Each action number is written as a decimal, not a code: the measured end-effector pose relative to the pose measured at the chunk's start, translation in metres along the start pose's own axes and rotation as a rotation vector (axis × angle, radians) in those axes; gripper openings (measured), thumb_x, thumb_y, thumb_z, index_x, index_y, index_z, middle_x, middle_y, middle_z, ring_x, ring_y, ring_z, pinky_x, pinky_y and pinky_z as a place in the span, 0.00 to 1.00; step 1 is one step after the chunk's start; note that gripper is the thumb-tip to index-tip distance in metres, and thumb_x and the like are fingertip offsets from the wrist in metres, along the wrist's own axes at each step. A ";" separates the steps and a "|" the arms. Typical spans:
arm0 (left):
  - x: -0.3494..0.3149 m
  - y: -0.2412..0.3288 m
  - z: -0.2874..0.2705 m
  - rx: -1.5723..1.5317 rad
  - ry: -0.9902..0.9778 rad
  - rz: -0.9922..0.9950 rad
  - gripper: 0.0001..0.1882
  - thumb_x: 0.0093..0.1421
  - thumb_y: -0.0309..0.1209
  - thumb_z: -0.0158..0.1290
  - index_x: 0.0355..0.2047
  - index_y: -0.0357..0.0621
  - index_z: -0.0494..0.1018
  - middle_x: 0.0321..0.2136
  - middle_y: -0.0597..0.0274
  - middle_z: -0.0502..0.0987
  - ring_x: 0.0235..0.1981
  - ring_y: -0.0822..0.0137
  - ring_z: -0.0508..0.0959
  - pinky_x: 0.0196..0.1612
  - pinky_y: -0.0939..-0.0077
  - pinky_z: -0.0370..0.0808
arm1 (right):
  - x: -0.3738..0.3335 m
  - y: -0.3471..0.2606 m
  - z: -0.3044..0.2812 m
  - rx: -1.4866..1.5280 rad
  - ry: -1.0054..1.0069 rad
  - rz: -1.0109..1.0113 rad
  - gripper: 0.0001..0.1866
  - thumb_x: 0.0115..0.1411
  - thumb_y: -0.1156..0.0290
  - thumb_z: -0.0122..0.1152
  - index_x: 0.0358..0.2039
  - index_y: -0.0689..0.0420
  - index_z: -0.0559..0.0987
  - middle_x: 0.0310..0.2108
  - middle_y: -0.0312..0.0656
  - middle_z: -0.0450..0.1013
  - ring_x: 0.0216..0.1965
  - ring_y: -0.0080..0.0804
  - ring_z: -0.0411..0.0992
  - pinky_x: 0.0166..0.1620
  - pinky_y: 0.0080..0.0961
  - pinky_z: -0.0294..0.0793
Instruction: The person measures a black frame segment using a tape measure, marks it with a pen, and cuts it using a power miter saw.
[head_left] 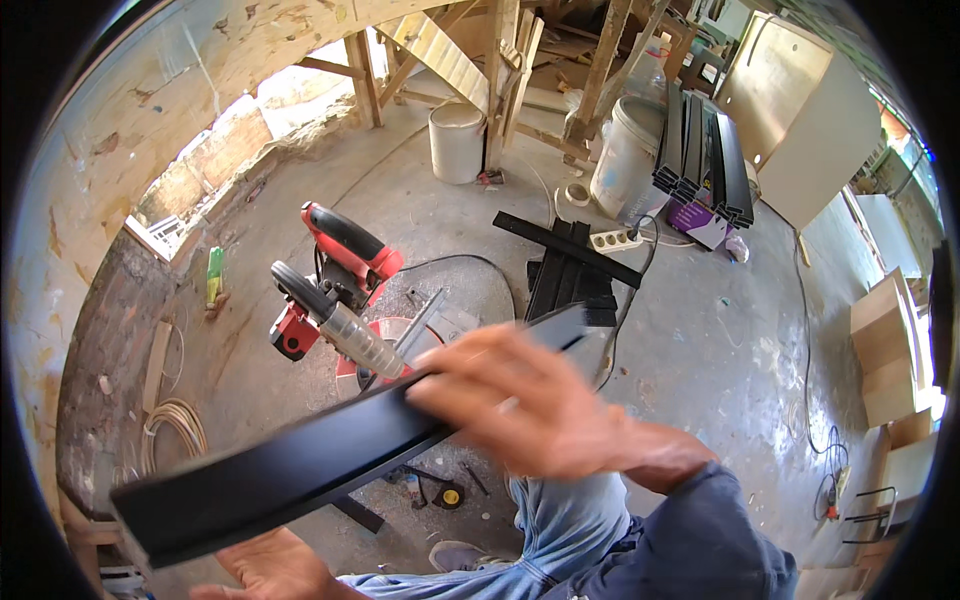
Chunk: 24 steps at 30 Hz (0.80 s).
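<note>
A long black channel profile (290, 470) slants across the front of me, its wide end at the lower left. Over its upper right part lies my right hand (520, 400), blurred by motion, with fingers closed on the edge. Below the wide end is my left hand (275, 565), its visible fingers apart; the profile hides part of it, and whether they touch I cannot tell. Beyond the profile, a red and black cut-off saw (345, 255) stands on the floor, its base partly covered by the profile and my right hand.
Short black profile pieces (560, 275) lie beside a power strip (615, 240). Longer profiles (705, 150) rest on a purple box (700, 220), near white buckets (457, 145). A tape measure (450, 495) lies near my foot. Coiled hose (175, 430) sits left; cables cross the floor.
</note>
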<state>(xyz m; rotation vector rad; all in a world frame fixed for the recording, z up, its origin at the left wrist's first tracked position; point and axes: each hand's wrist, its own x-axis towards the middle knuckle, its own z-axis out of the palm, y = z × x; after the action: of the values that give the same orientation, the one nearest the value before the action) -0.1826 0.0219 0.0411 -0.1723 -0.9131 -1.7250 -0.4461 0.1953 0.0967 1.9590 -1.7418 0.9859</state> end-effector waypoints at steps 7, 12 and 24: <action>0.009 0.029 -0.060 0.417 0.246 -0.120 0.35 0.74 0.52 0.34 0.65 0.33 0.58 0.55 0.48 0.73 0.55 0.53 0.75 0.65 0.53 0.66 | -0.141 0.129 -0.022 -0.309 0.079 0.672 0.28 0.49 0.79 0.71 0.52 0.59 0.73 0.48 0.46 0.74 0.50 0.49 0.69 0.53 0.41 0.71; -0.006 0.029 -0.103 0.639 0.454 -0.158 0.28 0.74 0.48 0.36 0.61 0.37 0.66 0.49 0.55 0.76 0.47 0.59 0.79 0.56 0.61 0.75 | -0.262 0.260 0.060 -0.441 -0.141 0.829 0.24 0.49 0.78 0.70 0.48 0.57 0.74 0.47 0.45 0.74 0.52 0.48 0.68 0.55 0.39 0.72; -0.028 0.042 -0.146 0.823 0.898 -0.263 0.24 0.71 0.52 0.45 0.54 0.47 0.73 0.43 0.68 0.77 0.43 0.67 0.78 0.49 0.67 0.75 | -0.276 0.364 0.151 -0.674 -0.356 0.977 0.15 0.49 0.79 0.66 0.39 0.59 0.75 0.43 0.45 0.72 0.50 0.46 0.70 0.45 0.44 0.78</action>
<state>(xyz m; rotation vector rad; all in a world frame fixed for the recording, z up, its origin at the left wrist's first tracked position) -0.0879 -0.0543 -0.0540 1.2067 -0.8767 -1.2856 -0.7583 0.2269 -0.2684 0.8454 -2.8242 0.1528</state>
